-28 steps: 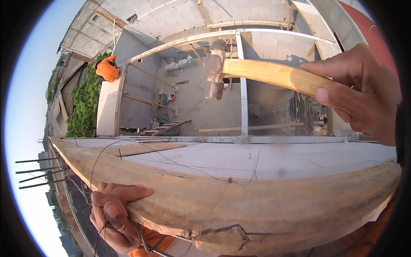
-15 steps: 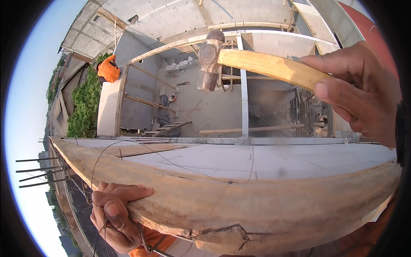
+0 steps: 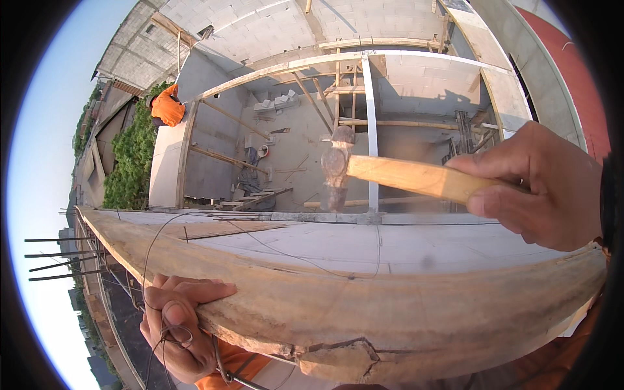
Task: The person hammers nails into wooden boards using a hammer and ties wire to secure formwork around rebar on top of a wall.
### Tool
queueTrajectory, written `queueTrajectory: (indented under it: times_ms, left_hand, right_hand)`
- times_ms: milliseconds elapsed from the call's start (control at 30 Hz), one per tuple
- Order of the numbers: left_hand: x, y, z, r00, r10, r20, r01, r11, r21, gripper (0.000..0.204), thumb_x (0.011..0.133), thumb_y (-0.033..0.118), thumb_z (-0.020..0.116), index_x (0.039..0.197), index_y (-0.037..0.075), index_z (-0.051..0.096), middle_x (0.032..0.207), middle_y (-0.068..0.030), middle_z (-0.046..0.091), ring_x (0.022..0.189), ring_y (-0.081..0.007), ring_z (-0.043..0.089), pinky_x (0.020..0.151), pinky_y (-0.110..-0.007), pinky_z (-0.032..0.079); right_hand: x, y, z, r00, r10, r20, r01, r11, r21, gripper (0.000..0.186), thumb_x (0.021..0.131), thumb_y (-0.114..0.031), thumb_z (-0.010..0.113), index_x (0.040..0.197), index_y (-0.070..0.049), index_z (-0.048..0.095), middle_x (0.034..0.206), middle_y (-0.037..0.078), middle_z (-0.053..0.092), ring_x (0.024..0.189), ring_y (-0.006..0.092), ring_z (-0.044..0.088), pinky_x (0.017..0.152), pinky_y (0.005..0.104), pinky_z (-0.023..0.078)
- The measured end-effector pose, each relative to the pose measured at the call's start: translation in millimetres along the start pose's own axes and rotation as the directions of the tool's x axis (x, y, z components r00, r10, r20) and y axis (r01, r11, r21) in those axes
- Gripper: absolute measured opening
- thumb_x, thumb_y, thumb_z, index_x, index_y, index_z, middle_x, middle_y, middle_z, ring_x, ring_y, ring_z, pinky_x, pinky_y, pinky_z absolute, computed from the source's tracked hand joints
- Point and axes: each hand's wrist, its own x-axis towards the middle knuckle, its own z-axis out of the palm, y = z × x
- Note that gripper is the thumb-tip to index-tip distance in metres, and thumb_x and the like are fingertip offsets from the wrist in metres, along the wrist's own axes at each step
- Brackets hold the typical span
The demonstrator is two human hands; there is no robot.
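My right hand (image 3: 530, 188) is closed around the pale wooden handle of a hammer (image 3: 406, 175). Its worn, rusty metal head is to the left, in the air above the white block wall top. At the lower left, my left hand (image 3: 179, 325) is closed on a thin dark wire (image 3: 151, 250), with loose loops by the thumb. The same hand presses against the edge of a long wooden board (image 3: 390, 299), its index finger lying on the wood. A crack runs through the board's near edge. What the curled fingers cover cannot be seen.
Beyond the wall top (image 3: 416, 244), unfinished rooms with timber props (image 3: 227, 162) lie far below. A person in orange (image 3: 167, 109) is on another wall at the far left. Several steel bars (image 3: 62, 253) stick out left. Green trees (image 3: 133, 153) stand outside.
My right hand has brought the hammer down toward the board, its head shifting slightly right. My left hand stays at the board's edge with the wire.
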Motion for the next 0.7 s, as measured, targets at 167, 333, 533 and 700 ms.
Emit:
queueTrajectory:
  times_ms: [167,333,533,700]
  left_hand:
    - [-1,12,5,0.997,-0.061,-0.04,0.061,0.998,0.0,0.054,0.113,0.035,0.032,0.08,0.001,0.058,0.074,-0.0109,0.073,0.062,-0.0192,0.054,0.067,-0.033,0.044]
    - [-16,8,-15,0.982,-0.18,0.065,0.176,0.983,0.061,0.052,0.114,0.028,0.029,0.096,-0.004,0.065,0.078,-0.0129,0.064,0.072,-0.0261,0.053,0.074,-0.038,0.042]
    - [-9,-9,-7,0.976,0.218,0.024,-0.218,0.948,0.232,0.028,0.11,0.014,0.043,0.123,-0.009,0.053,0.088,-0.017,0.061,0.082,-0.0325,0.053,0.072,-0.042,0.042]
    - [-11,-56,4,0.892,0.445,-0.079,-0.375,0.827,0.418,0.031,0.111,0.021,0.044,0.12,-0.006,0.054,0.093,-0.019,0.059,0.084,-0.0348,0.051,0.079,-0.043,0.042]
  right_hand:
    - [-6,1,-2,0.993,-0.107,0.04,0.113,0.972,-0.206,0.04,0.101,-0.026,0.063,0.129,0.002,0.066,0.065,0.005,0.066,0.055,0.0131,0.062,0.056,0.0313,0.051]
    - [-32,-36,-28,0.784,-0.33,-0.525,0.114,0.909,-0.402,0.038,0.1,-0.03,0.067,0.118,0.003,0.071,0.061,0.0,0.056,0.051,0.0084,0.054,0.046,0.0267,0.041]
    - [-149,-33,-78,0.149,-0.173,-0.973,0.062,0.984,-0.166,0.065,0.096,-0.03,0.069,0.148,-0.003,0.042,0.077,-0.001,0.053,0.053,0.0065,0.043,0.042,0.0228,0.034]
    - [-235,-28,-56,-0.036,-0.3,-0.953,-0.073,0.952,-0.297,0.052,0.1,-0.032,0.062,0.139,-0.001,0.05,0.076,-0.002,0.049,0.055,0.0074,0.041,0.045,0.0236,0.036]
